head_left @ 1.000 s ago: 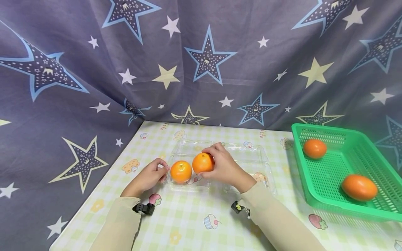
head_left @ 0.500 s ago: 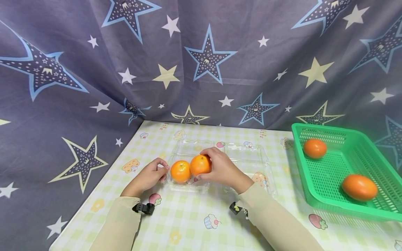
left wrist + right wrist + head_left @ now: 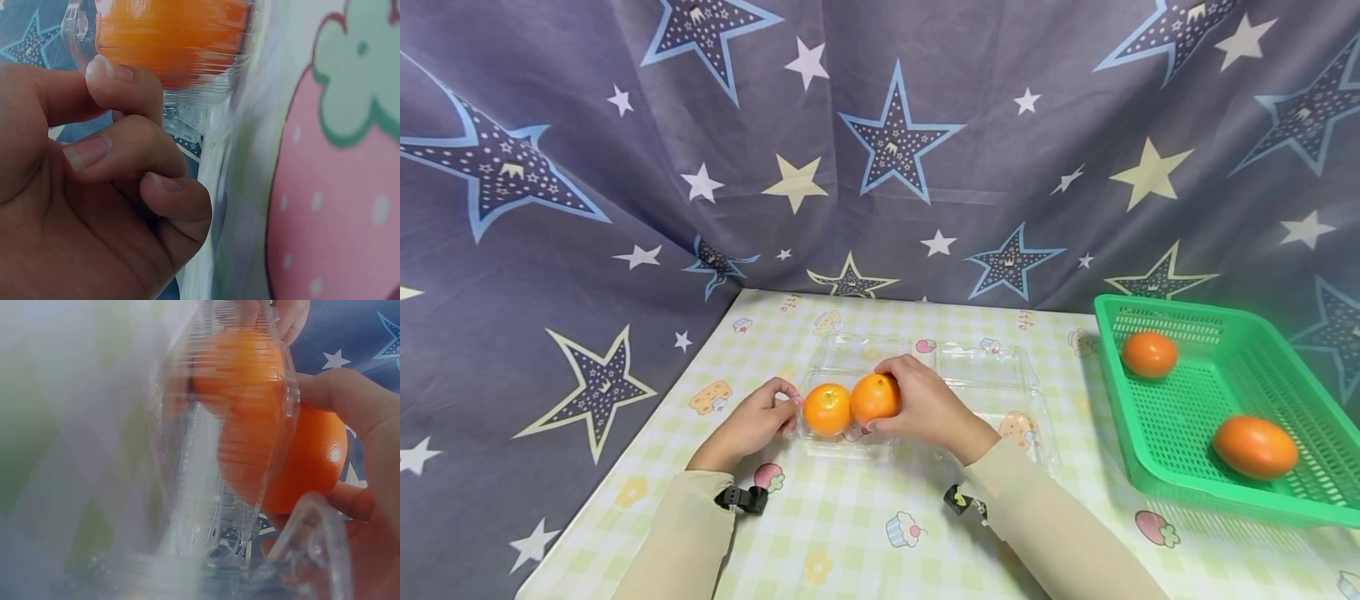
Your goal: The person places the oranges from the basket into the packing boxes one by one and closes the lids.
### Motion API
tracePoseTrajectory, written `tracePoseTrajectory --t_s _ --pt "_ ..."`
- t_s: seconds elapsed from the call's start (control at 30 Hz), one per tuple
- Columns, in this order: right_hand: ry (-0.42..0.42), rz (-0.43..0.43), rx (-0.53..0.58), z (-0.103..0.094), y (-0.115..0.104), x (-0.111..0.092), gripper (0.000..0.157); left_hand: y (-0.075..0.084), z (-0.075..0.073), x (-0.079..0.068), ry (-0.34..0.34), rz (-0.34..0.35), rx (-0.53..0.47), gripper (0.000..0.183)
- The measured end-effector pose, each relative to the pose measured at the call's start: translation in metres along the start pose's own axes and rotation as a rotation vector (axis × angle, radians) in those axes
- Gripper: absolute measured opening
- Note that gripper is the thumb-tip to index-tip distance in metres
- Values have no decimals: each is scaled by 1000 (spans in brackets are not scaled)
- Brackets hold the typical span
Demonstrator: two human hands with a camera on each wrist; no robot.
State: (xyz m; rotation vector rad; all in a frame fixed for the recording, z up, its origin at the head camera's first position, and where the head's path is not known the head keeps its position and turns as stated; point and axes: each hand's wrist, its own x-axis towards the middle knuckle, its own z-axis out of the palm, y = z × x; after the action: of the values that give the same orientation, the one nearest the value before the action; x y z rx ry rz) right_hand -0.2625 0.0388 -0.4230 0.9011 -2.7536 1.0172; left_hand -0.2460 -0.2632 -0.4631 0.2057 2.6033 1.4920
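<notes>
My right hand (image 3: 925,407) grips an orange (image 3: 874,400) from its right side, fingers over the top and thumb below. This orange is partly inside the left clear plastic clamshell box (image 3: 850,452), against a second orange (image 3: 827,410) in its left part. My left hand (image 3: 758,423) pinches the box's left rim between thumb and forefinger. In the left wrist view its fingers (image 3: 119,147) are curled beside the clear ribbed wall (image 3: 215,87). The right wrist view shows the held orange (image 3: 312,459) partly behind the box's wall.
A second clear clamshell box (image 3: 988,367) lies open to the right, partly behind my right hand. The green basket (image 3: 1150,475) at the right holds two orange-red fruits (image 3: 1255,447). A checked cloth (image 3: 820,517) covers the table, with a star-print curtain (image 3: 985,108) behind.
My right hand has moved slightly left and down with its orange, closing the gap to the other orange. The left hand has stayed at the box's rim.
</notes>
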Motion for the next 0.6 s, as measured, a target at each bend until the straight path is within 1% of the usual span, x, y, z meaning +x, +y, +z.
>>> tracePoseTrajectory --t_s 0.1,0.23,0.33,0.53,0.6 --pt "-1 8 -6 1 0 0 74 0 0 0 0 -3 -10 22" --pt "-1 13 -17 3 0 0 74 -2 -1 1 5 -23 8 20" --pt "0 3 -32 4 -1 1 73 -2 -2 2 8 -26 28 20" --pt "3 -6 -57 6 -2 2 72 0 -3 0 21 -15 27 21" --pt "-2 2 -64 7 -3 2 72 6 -2 -2 28 -22 36 20"
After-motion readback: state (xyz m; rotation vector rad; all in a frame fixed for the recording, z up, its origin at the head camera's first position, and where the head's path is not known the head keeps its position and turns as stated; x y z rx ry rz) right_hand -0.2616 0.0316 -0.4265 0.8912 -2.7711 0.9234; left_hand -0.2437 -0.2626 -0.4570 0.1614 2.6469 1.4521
